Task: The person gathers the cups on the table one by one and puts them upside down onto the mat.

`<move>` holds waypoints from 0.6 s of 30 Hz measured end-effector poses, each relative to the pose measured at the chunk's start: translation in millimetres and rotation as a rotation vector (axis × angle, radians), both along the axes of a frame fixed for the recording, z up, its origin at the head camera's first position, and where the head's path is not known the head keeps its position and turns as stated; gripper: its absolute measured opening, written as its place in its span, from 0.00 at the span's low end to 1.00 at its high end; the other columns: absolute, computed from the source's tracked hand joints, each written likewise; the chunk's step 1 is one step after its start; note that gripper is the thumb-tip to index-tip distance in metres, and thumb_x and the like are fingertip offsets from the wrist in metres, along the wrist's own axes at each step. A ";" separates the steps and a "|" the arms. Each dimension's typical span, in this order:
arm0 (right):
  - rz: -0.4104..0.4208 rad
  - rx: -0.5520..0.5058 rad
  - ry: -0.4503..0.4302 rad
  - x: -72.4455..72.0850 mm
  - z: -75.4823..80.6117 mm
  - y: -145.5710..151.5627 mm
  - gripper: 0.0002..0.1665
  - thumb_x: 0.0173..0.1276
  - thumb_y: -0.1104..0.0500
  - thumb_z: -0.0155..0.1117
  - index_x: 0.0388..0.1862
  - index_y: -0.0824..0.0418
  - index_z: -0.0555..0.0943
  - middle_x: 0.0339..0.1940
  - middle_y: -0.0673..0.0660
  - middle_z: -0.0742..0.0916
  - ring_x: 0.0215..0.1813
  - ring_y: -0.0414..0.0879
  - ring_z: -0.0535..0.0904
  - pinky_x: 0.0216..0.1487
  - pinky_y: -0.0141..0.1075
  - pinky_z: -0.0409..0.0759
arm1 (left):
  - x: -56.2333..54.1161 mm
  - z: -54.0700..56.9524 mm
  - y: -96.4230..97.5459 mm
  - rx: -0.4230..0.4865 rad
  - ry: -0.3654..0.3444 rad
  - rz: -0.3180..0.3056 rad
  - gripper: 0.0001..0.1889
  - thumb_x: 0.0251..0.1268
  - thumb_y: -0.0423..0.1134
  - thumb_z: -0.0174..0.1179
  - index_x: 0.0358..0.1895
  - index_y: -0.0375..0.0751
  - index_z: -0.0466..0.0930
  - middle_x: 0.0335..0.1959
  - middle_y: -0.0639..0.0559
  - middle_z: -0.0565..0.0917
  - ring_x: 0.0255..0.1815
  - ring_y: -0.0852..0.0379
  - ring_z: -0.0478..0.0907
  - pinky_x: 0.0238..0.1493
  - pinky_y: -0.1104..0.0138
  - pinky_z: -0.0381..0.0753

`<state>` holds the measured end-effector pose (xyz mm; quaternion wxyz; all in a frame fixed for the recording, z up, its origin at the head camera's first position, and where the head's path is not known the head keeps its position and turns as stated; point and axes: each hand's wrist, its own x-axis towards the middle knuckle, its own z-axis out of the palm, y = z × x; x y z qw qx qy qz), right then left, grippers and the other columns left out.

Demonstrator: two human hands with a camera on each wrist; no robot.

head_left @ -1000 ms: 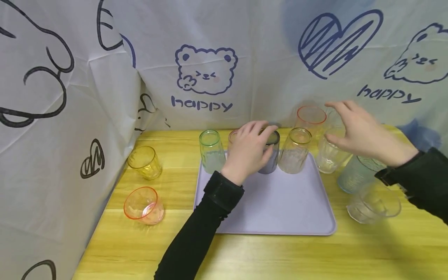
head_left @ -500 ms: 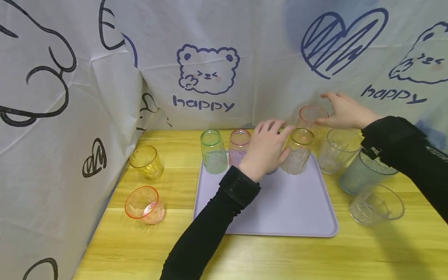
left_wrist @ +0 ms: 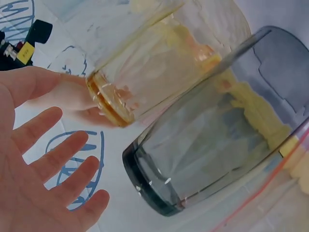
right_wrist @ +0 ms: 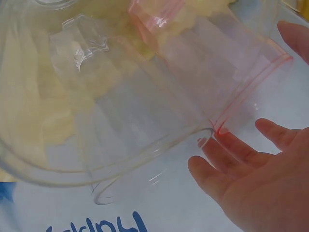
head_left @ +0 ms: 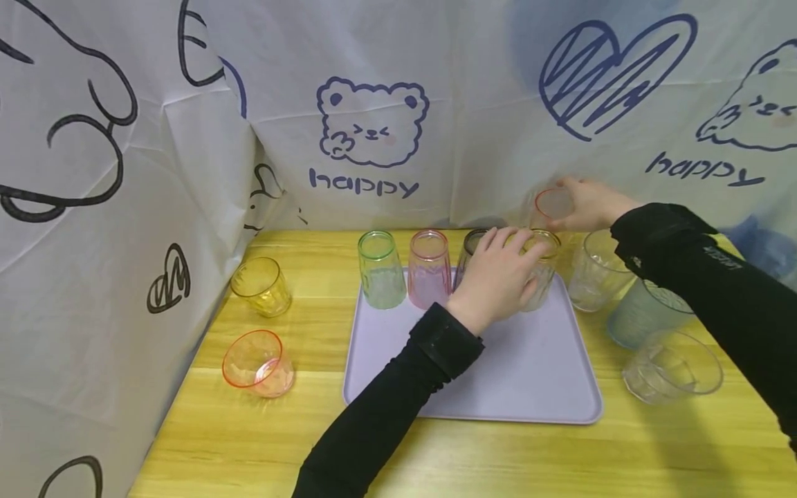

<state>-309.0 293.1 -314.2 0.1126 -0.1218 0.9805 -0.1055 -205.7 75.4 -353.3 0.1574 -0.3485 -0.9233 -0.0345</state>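
Note:
In the head view my left hand (head_left: pixel 500 278) is spread over the upside-down amber-rimmed glass (head_left: pixel 547 275) on the tray's back right, hiding part of it. Its fingers are apart in the left wrist view, beside the amber base and the dark grey glass (left_wrist: pixel 198 145). My right hand (head_left: pixel 590 205) reaches to the tall red-rimmed glass (right_wrist: pixel 217 72) behind the tray. The right wrist view shows fingertips right at that rim, the thumb off to the other side and the hand not closed round it.
A lilac tray (head_left: pixel 498 387) also bears upside-down green (head_left: pixel 382 280) and pink (head_left: pixel 429 277) glasses. To its right stand a tall clear glass (head_left: pixel 591 280), a blue glass (head_left: pixel 644 319) and a short clear glass (head_left: pixel 656 373). Yellow (head_left: pixel 261 287) and red-rimmed (head_left: pixel 258 366) tumblers stand left.
My left hand has moved right along the row, from the pink and dark grey glasses to the amber-rimmed one. My right hand has come left to the tall red-rimmed glass.

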 end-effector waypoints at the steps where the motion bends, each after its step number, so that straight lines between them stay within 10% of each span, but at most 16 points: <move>1: 0.003 0.007 -0.002 -1.1 -1.2 -0.5 0.53 0.65 0.47 0.68 0.76 0.73 0.54 0.69 0.84 0.67 0.70 0.78 0.63 0.68 0.68 0.68 | 0.5 -1.3 0.7 0.003 0.006 -0.002 0.23 0.71 0.52 0.58 0.67 0.59 0.73 0.68 0.57 0.75 0.73 0.53 0.69 0.77 0.55 0.66; 18: -0.009 0.090 -0.013 -12.2 -12.4 -8.5 0.49 0.64 0.49 0.67 0.77 0.64 0.55 0.70 0.83 0.67 0.72 0.78 0.60 0.67 0.72 0.65 | 4.4 -9.7 1.2 0.002 0.016 -0.009 0.24 0.71 0.52 0.58 0.68 0.60 0.71 0.70 0.57 0.73 0.74 0.53 0.67 0.78 0.53 0.65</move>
